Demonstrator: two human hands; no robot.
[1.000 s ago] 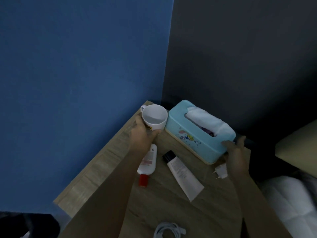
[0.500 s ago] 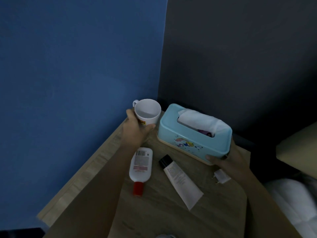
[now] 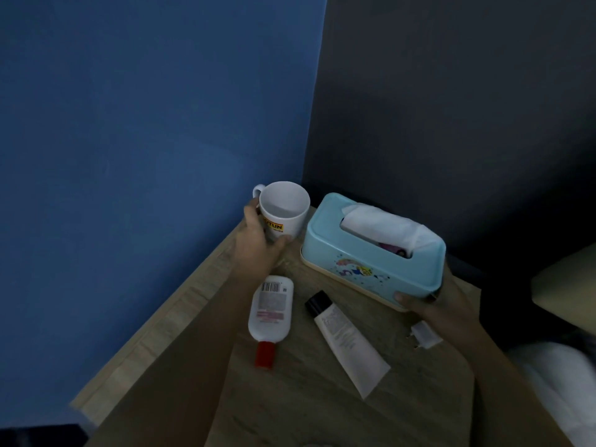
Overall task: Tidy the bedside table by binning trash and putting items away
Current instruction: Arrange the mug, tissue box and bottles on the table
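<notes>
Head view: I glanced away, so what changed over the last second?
The right hand shifted from the far end of the tissue box to grip its near corner. The left hand, gripping the mug, carried it away from the bottle, apparently lifting it. Bottle, tube and plug lie unmoved.

Dim corner: blue wall point(image 3: 145, 124) meets dark wall point(image 3: 451, 91) behind wooden bedside table point(image 3: 306, 398).

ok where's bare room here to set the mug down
Free: the near stretch of the bedside table in front of the red-capped bottle and the tube, and the strip along the blue wall, left of the left forearm. Crowded: the back, around mug, tissue box and plug adapter.
</notes>
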